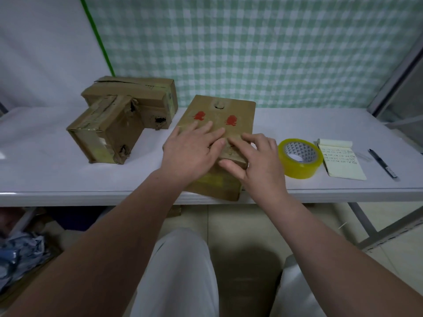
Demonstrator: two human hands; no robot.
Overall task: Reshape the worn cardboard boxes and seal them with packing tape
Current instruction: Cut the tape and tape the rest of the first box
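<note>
In the head view, we press our left hand (192,152) flat on the flat brown cardboard box with red marks (240,110) at the white bench's (68,179) near edge. Our right hand (256,161) seems to pinch its near flap. We judge reshaping underway; next comes the yellow roll of packing tape (299,157) just beside.

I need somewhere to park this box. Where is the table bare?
Bare: front left, between the small taped box, the left hand and the table edge; back right, between tape roll, notepad, pen and curtain. Crowded: beside the red-marked box on its right, and back left.
</note>
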